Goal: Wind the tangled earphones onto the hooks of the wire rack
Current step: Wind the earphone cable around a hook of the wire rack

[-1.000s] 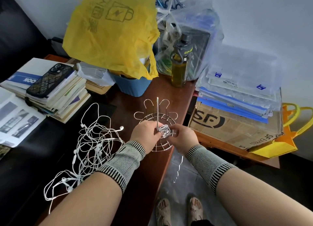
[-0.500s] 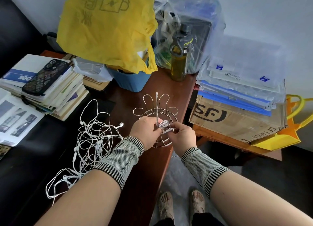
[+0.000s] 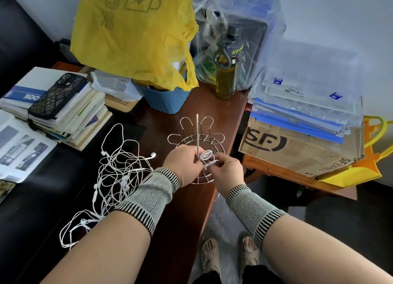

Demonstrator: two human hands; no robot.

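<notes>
Between both hands (image 3: 204,164), coiled earphones (image 3: 207,156).

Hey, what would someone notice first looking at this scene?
Two hands, left and right, meet at centre, pinching a small white cable coil at the wire rack. Left of them sprawls a tangle of earphones; a yellow bag looms behind.

My left hand (image 3: 184,166) and right hand (image 3: 228,169) meet close together ahead of me, fingers curled and pinching, forearms angled inward; I see a striped knit band on each wrist, left (image 3: 148,200) and right (image 3: 253,209).
</notes>
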